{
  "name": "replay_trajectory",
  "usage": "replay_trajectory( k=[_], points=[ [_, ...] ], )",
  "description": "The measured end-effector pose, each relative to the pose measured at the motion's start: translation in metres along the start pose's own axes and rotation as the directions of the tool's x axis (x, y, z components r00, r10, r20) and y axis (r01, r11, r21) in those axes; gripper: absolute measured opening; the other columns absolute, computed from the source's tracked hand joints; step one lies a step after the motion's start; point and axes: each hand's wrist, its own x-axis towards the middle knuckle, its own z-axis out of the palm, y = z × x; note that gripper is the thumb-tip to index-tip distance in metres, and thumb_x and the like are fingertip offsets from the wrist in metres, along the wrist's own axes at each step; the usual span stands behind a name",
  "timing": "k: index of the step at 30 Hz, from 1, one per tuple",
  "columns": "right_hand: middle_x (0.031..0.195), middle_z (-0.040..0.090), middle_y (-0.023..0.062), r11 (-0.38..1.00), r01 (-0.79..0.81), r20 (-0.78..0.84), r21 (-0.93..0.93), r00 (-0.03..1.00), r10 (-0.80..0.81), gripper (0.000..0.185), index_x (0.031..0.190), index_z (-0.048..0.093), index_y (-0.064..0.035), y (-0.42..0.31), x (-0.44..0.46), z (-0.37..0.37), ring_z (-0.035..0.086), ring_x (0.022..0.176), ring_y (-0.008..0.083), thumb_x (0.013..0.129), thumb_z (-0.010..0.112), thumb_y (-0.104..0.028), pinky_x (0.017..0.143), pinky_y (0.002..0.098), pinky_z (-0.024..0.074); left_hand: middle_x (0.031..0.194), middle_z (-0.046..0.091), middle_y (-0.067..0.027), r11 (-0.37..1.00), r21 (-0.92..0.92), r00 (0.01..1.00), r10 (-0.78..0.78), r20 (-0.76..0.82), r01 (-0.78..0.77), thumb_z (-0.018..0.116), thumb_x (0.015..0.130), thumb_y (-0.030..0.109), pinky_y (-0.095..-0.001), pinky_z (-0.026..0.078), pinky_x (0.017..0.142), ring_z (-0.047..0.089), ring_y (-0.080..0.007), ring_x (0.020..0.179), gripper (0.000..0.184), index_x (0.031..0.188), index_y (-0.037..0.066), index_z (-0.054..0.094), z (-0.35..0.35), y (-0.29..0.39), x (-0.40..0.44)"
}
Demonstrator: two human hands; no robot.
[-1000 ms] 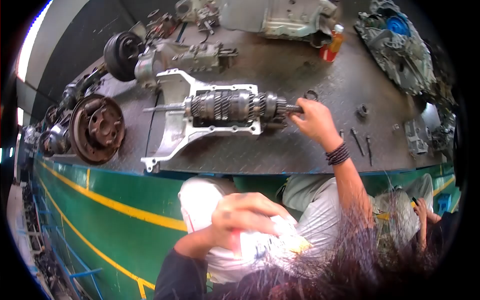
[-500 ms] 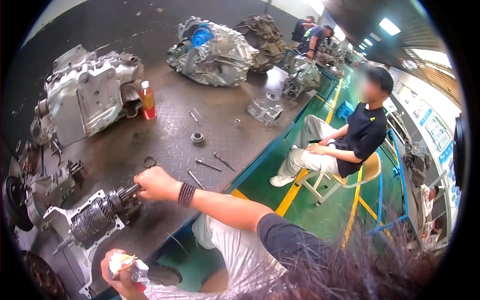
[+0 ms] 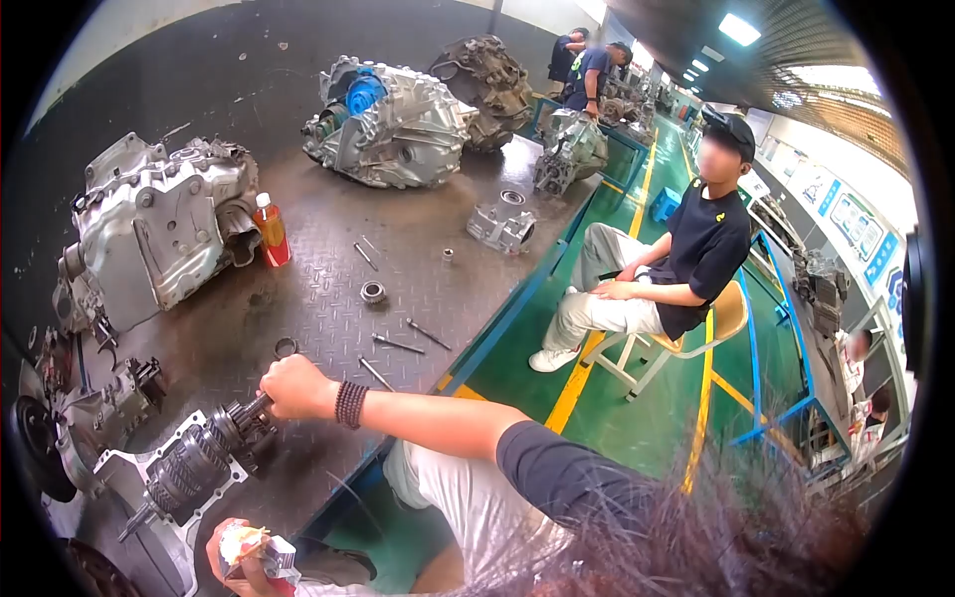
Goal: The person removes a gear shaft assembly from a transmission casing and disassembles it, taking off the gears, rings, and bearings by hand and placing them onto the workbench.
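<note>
My right hand [image 3: 298, 387], with a beaded bracelet at the wrist, is closed around the end of a gear shaft [image 3: 189, 458] at the table's near side. The shaft carries several dark gears and lies in an open pale metal housing [image 3: 231, 476]. Low in the view, my left hand [image 3: 231, 572] grips a crinkled wrapped item [image 3: 244, 543] with a cream and orange top; its exact kind is unclear. Just beyond my right hand lies a dark ring [image 3: 286, 346]. Several bolts [image 3: 398, 344] and a small bearing-like ring [image 3: 373, 292] rest farther along the table.
A large transmission case [image 3: 164, 224] and a red-labelled bottle [image 3: 271, 231] stand at the left. More cases [image 3: 398, 129] sit at the back. Beyond the table's blue edge [image 3: 497, 323], a person [image 3: 696, 239] sits on a chair. Other people [image 3: 592, 75] work farther off.
The camera view has shifted slightly, so the table things sit farther left. The seated person's head has turned. Both hands keep their grips, and the shaft shows no clear movement in the housing.
</note>
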Motion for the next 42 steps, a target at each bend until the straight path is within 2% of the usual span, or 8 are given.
replay_trajectory(
  k=[6, 10, 15, 21, 25, 27, 31, 42],
  points=[
    [0.075, 0.075, 0.0161, 1.000, -0.003, -0.003, -0.003, 1.000, 0.003, 0.012, 0.075, 0.080, -0.0101, 0.000, -0.001, 0.001, 0.075, 0.075, 0.0353, 0.072, 0.075, -0.021, 0.073, 0.0451, 0.0612, 0.103, 0.076, -0.0187, 0.987, -0.009, 0.987, 0.163, 0.018, -0.162, 0.073, 0.092, 0.020, -0.0415, 0.058, 0.087, 0.072, -0.0289, 0.093, 0.032, 0.105, -0.008, 0.074, 0.004, -0.001, 0.003],
    [0.075, 0.074, 0.0172, 1.000, 0.000, 0.008, -0.002, 1.000, 0.000, 0.013, 0.074, 0.079, -0.0087, 0.000, 0.001, -0.002, 0.075, 0.075, 0.0360, 0.070, 0.075, -0.021, 0.074, 0.0458, 0.0614, 0.103, 0.076, -0.0195, 0.574, 0.121, 0.528, 0.625, 0.575, -0.810, 0.073, 0.093, 0.023, -0.0427, 0.058, 0.089, 0.072, -0.0305, 0.095, 0.034, 0.106, -0.008, 0.073, -0.044, -0.030, 0.049],
    [0.075, 0.074, 0.0186, 1.000, 0.001, 0.005, 0.012, 1.000, -0.001, 0.014, 0.072, 0.079, -0.0070, 0.000, 0.002, -0.005, 0.075, 0.074, 0.0372, 0.068, 0.074, -0.020, 0.073, 0.0458, 0.0615, 0.105, 0.075, -0.0203, 0.994, -0.012, 0.994, 0.111, 0.008, -0.111, 0.074, 0.092, 0.022, -0.0420, 0.058, 0.087, 0.072, -0.0295, 0.093, 0.036, 0.109, -0.010, 0.072, -0.002, -0.004, 0.000],
    [0.074, 0.074, 0.0202, 0.999, -0.011, 0.036, 0.036, 0.999, 0.010, 0.015, 0.070, 0.078, -0.0054, -0.002, 0.004, -0.012, 0.075, 0.072, 0.0381, 0.068, 0.074, -0.020, 0.074, 0.0468, 0.0611, 0.104, 0.075, -0.0212, 0.999, -0.034, 0.999, -0.010, -0.033, 0.009, 0.075, 0.089, 0.017, -0.0390, 0.059, 0.083, 0.072, -0.0281, 0.092, 0.034, 0.109, -0.010, 0.072, -0.002, -0.002, -0.005],
    [0.074, 0.074, 0.0198, 0.999, 0.011, 0.038, 0.049, 0.999, -0.013, 0.017, 0.070, 0.077, -0.0046, 0.001, 0.009, -0.014, 0.075, 0.073, 0.0377, 0.070, 0.074, -0.022, 0.073, 0.0476, 0.0606, 0.104, 0.075, -0.0211, 0.829, 0.092, 0.790, 0.483, 0.378, -0.552, 0.075, 0.091, 0.017, -0.0401, 0.059, 0.084, 0.072, -0.0285, 0.093, 0.032, 0.109, -0.010, 0.072, -0.029, -0.024, 0.031],
    [0.074, 0.074, 0.0190, 0.999, 0.015, 0.032, 0.036, 0.999, -0.017, 0.018, 0.070, 0.077, -0.0048, 0.002, 0.006, -0.012, 0.075, 0.073, 0.0372, 0.071, 0.074, -0.023, 0.073, 0.0475, 0.0605, 0.104, 0.075, -0.0210, 0.991, -0.010, 0.991, 0.133, 0.029, -0.133, 0.074, 0.092, 0.018, -0.0406, 0.059, 0.085, 0.073, -0.0290, 0.093, 0.030, 0.107, -0.009, 0.072, -0.001, -0.005, -0.001],
    [0.076, 0.074, 0.0172, 0.999, 0.035, 0.021, 0.004, 0.999, -0.035, 0.018, 0.074, 0.078, -0.0062, 0.002, 0.003, -0.004, 0.074, 0.075, 0.0364, 0.073, 0.075, -0.024, 0.073, 0.0468, 0.0603, 0.104, 0.075, -0.0213, 0.544, 0.126, 0.527, 0.688, 0.499, -0.830, 0.072, 0.095, 0.019, -0.0420, 0.060, 0.085, 0.073, -0.0301, 0.094, 0.028, 0.106, -0.007, 0.073, -0.041, -0.046, 0.042],
    [0.078, 0.074, 0.0178, 0.996, 0.059, 0.103, 0.063, 0.993, -0.065, 0.021, 0.078, 0.077, -0.0062, 0.008, 0.002, -0.012, 0.074, 0.080, 0.0385, 0.075, 0.078, -0.027, 0.075, 0.0485, 0.0598, 0.107, 0.074, -0.0229, 0.993, -0.117, 0.998, 0.007, -0.066, -0.015, 0.074, 0.091, 0.019, -0.0406, 0.062, 0.082, 0.073, -0.0301, 0.092, 0.035, 0.110, -0.011, 0.069, 0.008, -0.005, -0.003]
  ],
)
